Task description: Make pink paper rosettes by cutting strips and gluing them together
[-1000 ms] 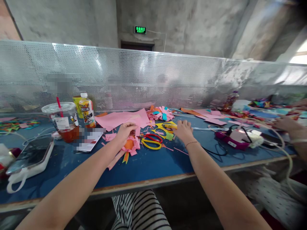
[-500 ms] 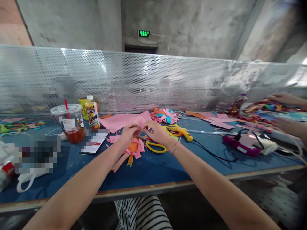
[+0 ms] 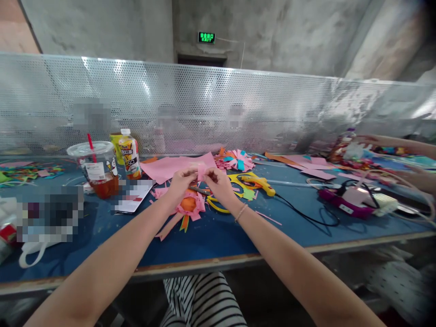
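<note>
Bare blue table lies between my work and its near edge; scissors and a glue gun crowd the right. The small pink paper strip sits above the pink-and-orange paper flower, pinched narrowly between my left hand and right hand.

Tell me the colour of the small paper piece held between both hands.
Pink paper piece, clearest in the head view.
</note>
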`<state>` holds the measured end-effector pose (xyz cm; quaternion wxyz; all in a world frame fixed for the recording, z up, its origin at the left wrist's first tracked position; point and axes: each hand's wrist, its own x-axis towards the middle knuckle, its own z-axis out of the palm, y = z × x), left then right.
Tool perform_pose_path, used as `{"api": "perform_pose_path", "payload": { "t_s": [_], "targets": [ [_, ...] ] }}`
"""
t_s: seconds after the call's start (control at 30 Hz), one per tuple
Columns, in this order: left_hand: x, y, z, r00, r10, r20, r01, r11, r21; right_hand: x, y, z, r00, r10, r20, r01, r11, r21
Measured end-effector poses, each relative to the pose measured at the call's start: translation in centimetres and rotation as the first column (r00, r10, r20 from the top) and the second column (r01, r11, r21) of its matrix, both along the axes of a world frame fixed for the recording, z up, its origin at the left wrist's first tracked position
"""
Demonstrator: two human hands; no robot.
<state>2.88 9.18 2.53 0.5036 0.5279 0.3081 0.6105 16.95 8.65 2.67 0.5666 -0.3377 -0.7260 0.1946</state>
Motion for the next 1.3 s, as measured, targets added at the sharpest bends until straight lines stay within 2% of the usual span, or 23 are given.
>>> {"api": "perform_pose_path", "payload": {
  "t_s": [0.13, 0.27, 0.67, 0.83, 1.0, 1.3],
  "targets": [
    [0.3, -0.4, 0.0, 0.997, 0.006, -0.074, -0.004, 1.000, 0.019, 0.0, 0.1, 0.1, 0.994, -0.033, -0.106, 0.030, 0.999, -0.031],
    [0.5, -0.5, -0.2, 0.997, 0.011, -0.071, -0.010, 1.000, 0.018, 0.1, 0.4, 0.0, 0.987, -0.036, -0.157, 0.025, 0.997, -0.067],
    [0.7, -0.7, -0.3, 0.994, -0.001, -0.110, 0.008, 0.998, 0.063, 0.2, 1.3, -0.4, 0.971, -0.074, -0.229, 0.040, 0.988, -0.150],
    [0.9, -0.7, -0.3, 0.993, 0.000, -0.116, 0.006, 0.998, 0.056, 0.1, 1.9, -0.9, 0.947, -0.001, -0.320, -0.067, 0.977, -0.200],
    [0.9, -1.1, 0.0, 0.992, -0.008, -0.125, 0.013, 0.999, 0.038, -0.1, 1.6, -0.8, 0.939, 0.105, -0.326, -0.187, 0.954, -0.233],
    [0.9, -1.2, 0.2, 0.990, 0.002, -0.140, 0.004, 0.999, 0.043, 0.1, 1.6, -0.7, 0.962, 0.074, -0.264, -0.129, 0.972, -0.197]
  ]
}}
